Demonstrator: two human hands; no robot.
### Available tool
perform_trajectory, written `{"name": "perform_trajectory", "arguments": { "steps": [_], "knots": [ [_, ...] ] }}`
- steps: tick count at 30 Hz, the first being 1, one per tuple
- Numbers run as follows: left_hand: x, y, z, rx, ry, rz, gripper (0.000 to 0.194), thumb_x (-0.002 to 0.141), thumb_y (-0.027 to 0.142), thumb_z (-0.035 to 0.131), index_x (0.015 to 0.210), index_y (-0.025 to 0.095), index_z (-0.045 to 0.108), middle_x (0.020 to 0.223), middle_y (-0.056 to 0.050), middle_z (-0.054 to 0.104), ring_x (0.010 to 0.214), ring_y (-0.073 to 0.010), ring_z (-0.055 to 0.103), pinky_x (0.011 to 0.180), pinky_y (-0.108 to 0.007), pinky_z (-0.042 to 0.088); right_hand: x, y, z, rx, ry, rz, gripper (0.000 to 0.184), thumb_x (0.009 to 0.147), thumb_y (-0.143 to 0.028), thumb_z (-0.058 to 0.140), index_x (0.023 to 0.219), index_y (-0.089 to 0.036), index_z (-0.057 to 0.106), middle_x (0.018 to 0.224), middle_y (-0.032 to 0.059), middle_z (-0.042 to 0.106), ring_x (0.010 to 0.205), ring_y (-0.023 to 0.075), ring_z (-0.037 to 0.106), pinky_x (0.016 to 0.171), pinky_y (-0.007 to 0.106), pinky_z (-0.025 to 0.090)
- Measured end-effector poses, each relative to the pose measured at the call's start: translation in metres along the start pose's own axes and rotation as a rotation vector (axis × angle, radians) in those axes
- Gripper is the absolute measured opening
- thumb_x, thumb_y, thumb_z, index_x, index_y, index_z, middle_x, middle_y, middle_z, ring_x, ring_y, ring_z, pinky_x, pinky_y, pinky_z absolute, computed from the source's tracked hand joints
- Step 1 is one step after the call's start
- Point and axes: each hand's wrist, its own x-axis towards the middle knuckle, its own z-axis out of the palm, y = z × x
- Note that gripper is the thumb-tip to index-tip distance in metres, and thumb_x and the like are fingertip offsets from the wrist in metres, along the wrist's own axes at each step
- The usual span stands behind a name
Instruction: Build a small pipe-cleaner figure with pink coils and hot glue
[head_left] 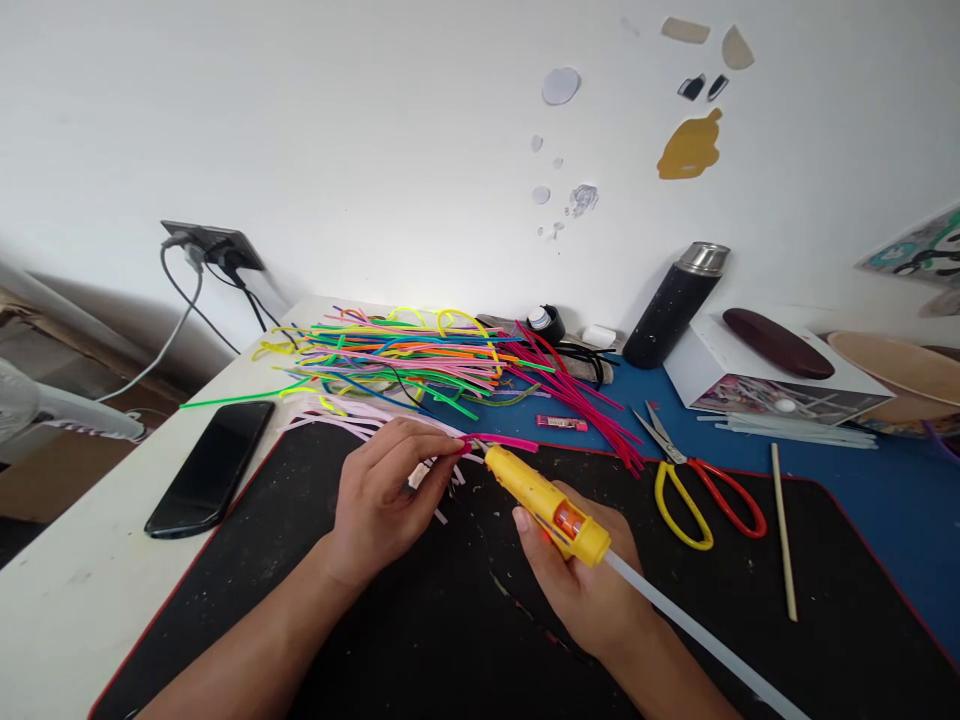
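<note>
My left hand (397, 490) pinches a bright pink pipe cleaner (506, 441) between thumb and fingertips, its free end pointing right. In my right hand (592, 580) is a yellow hot glue gun (525, 485), with a long whitish glue stick (697, 635) coming out of its back. The gun's nozzle is close to the pink pipe cleaner, near my left fingertips; whether they touch I cannot tell. Behind my left hand lie pale pink pipe cleaners (352, 415), partly hidden by it. A heap of many-coloured pipe cleaners (405, 350) spreads farther back.
Scissors (675, 460) with yellow and red handles lie open at the right, beside a thin wooden stick (784, 530). Dark pink pipe cleaners (585, 400) lie near a black flask (675, 305) and a white box (772, 370). A phone (210, 470) rests left of the black mat (720, 620).
</note>
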Motion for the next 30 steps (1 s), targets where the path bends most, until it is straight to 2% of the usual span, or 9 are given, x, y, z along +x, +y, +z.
{"name": "perform_trajectory", "arguments": {
  "steps": [12,14,17,19,21,25,30],
  "knots": [
    [-0.003,-0.002,0.001,-0.045,0.010,-0.038,0.020,0.094,0.004,0.073,0.105,0.021,0.075,0.092,-0.005,0.081,0.085,-0.0174,0.076,0.078,-0.029,0.060,-0.001,0.003,0.001,-0.003,-0.002,0.017,0.031,0.107,-0.025,0.055,0.078,-0.025,0.045,0.065,-0.0053,0.046,0.051,0.0113,0.048,0.053,0.026,0.038],
    [-0.004,-0.003,0.001,-0.086,0.027,-0.138,0.014,0.095,0.009,0.074,0.102,0.021,0.077,0.091,-0.004,0.080,0.083,-0.0172,0.075,0.075,-0.028,0.059,-0.001,0.004,0.002,-0.002,-0.014,0.029,0.031,0.107,-0.026,0.055,0.078,-0.025,0.045,0.065,-0.0053,0.046,0.051,0.0114,0.048,0.053,0.026,0.038],
    [-0.005,-0.005,0.000,-0.201,0.060,-0.443,0.003,0.096,0.022,0.077,0.098,0.022,0.079,0.089,-0.003,0.078,0.080,-0.0173,0.071,0.073,-0.028,0.055,0.000,0.004,0.003,-0.007,-0.038,0.050,0.033,0.107,-0.028,0.055,0.076,-0.025,0.044,0.063,-0.0058,0.046,0.049,0.0110,0.046,0.051,0.026,0.036],
    [-0.004,-0.007,0.000,-0.330,0.084,-0.660,0.007,0.094,0.029,0.080,0.095,0.022,0.080,0.090,-0.003,0.077,0.081,-0.0176,0.069,0.075,-0.028,0.054,0.001,0.004,0.003,-0.004,-0.047,0.065,0.033,0.106,-0.029,0.056,0.076,-0.025,0.044,0.063,-0.0056,0.046,0.049,0.0111,0.046,0.051,0.026,0.035],
    [-0.003,-0.011,0.001,-0.505,0.104,-0.795,0.012,0.088,0.033,0.085,0.093,0.022,0.081,0.090,-0.002,0.076,0.081,-0.0171,0.067,0.075,-0.027,0.053,0.001,0.004,0.003,0.026,-0.046,0.089,0.032,0.107,-0.031,0.055,0.076,-0.025,0.047,0.062,-0.0053,0.048,0.049,0.0119,0.048,0.051,0.026,0.037],
    [0.000,-0.016,0.004,-0.783,0.148,-0.897,0.020,0.079,0.035,0.093,0.087,0.021,0.081,0.084,-0.001,0.073,0.076,-0.0140,0.061,0.068,-0.023,0.049,-0.001,0.007,0.002,0.122,-0.062,0.194,0.033,0.109,-0.037,0.055,0.077,-0.025,0.052,0.060,-0.0043,0.053,0.052,0.0143,0.055,0.055,0.026,0.042],
    [0.004,-0.016,0.004,-0.866,0.201,-0.940,0.024,0.075,0.034,0.096,0.088,0.020,0.081,0.084,-0.001,0.071,0.070,-0.0124,0.058,0.065,-0.023,0.047,-0.002,0.011,0.001,0.088,-0.065,0.244,0.031,0.109,-0.042,0.054,0.085,-0.024,0.059,0.068,-0.0009,0.062,0.060,0.0168,0.061,0.060,0.028,0.045]
  ]
}}
